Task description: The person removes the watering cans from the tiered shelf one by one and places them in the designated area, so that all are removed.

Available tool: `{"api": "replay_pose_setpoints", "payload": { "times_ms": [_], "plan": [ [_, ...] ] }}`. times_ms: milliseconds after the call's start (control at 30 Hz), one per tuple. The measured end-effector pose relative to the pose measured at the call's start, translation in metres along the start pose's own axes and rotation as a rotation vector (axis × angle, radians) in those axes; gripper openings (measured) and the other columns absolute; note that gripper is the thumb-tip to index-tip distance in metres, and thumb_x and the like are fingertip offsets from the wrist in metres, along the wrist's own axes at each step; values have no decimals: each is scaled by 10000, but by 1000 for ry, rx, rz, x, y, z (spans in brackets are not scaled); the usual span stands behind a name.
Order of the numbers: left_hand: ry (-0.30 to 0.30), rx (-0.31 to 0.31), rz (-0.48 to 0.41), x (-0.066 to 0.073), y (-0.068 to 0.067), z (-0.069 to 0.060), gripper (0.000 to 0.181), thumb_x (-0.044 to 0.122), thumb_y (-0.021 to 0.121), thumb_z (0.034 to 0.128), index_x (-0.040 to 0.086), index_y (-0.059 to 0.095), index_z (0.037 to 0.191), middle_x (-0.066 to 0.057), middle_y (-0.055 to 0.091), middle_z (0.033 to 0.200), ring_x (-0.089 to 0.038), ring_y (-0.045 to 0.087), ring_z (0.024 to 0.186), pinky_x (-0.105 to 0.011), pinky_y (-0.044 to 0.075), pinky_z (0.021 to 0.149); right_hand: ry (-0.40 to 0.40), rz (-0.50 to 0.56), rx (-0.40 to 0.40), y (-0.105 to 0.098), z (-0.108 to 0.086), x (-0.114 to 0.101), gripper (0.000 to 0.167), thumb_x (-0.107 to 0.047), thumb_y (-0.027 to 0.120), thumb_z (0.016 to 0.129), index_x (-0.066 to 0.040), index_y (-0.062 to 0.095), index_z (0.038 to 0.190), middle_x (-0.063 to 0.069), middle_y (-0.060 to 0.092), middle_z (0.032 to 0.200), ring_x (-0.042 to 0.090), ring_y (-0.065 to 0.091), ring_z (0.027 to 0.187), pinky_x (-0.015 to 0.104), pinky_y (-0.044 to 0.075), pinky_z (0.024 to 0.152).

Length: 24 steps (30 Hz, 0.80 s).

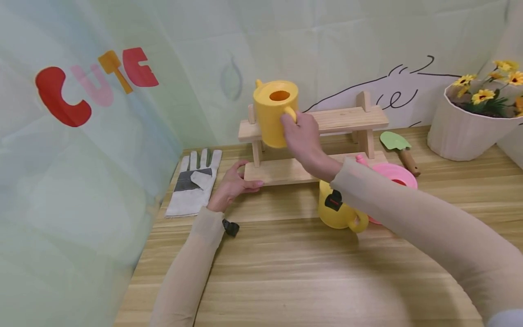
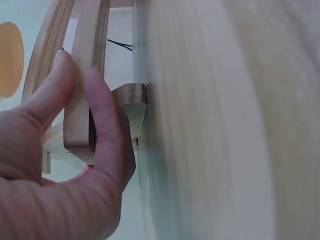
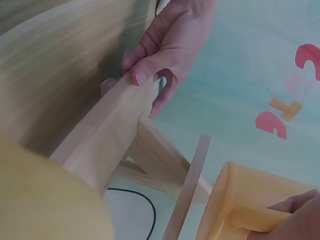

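My right hand (image 1: 304, 141) grips the handle of a yellow watering can (image 1: 271, 113), which is held upright at the left part of the upper board of a two-tier wooden shelf (image 1: 347, 119). Whether its base touches that board cannot be told. At the shelf's lower left end, my left hand (image 1: 233, 186) holds the lower board (image 1: 282, 171) between thumb and fingers, as the left wrist view (image 2: 80, 117) also has it. A second yellow vessel with a loop handle (image 1: 337, 217) stands on the table below my right forearm, partly hidden by it.
Behind my right sleeve is a pink vessel (image 1: 394, 171), mostly covered. A green trowel with a wooden handle (image 1: 404, 152) lies right of the shelf, near a white flowerpot (image 1: 457, 131) with yellow flowers. On the left lies a grey-and-white work glove (image 1: 189, 190) beside the cloth backdrop.
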<state>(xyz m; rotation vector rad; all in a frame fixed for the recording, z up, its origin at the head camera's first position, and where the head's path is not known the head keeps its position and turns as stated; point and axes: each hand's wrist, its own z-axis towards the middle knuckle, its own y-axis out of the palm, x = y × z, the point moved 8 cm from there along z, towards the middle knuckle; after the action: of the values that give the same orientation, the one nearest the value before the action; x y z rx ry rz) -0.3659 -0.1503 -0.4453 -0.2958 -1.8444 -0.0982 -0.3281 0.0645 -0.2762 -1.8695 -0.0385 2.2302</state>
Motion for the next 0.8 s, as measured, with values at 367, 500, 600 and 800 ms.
{"api": "replay_pose_setpoints", "payload": {
  "times_ms": [367, 500, 600, 800],
  "plan": [
    [-2, 1, 2, -2, -1, 2, 948, -142, 762, 940, 79, 233, 1695, -242, 629, 1326, -105, 778, 774, -235, 704, 748, -26, -2, -41, -6, -21, 4, 366, -193, 467, 1052, -132, 465, 691, -23, 474, 633, 151, 439, 601, 233, 329, 543],
    [0, -1, -7, -2, 0, 2, 955, -151, 759, 937, 74, 227, 1697, -255, 619, 1348, -108, 777, 777, -239, 705, 742, -29, 1, -39, -10, -30, 5, 354, -180, 473, 1038, -130, 462, 688, -34, 457, 601, 141, 394, 557, 226, 281, 517],
    [2, -3, -11, -1, 0, 1, 951, -156, 754, 937, 72, 229, 1697, -275, 613, 1376, -109, 778, 775, -239, 705, 740, -40, 7, -36, -14, -36, 6, 358, -168, 478, 1038, -122, 465, 683, -37, 449, 584, 134, 367, 533, 219, 258, 505],
    [3, -3, -13, 0, 0, 1, 953, -158, 757, 934, 61, 227, 1695, -307, 601, 1418, -113, 779, 779, -242, 706, 744, -38, -1, -38, -19, -49, 10, 362, -161, 490, 1045, -99, 499, 689, -25, 460, 580, 142, 363, 533, 228, 256, 508]
  ]
}}
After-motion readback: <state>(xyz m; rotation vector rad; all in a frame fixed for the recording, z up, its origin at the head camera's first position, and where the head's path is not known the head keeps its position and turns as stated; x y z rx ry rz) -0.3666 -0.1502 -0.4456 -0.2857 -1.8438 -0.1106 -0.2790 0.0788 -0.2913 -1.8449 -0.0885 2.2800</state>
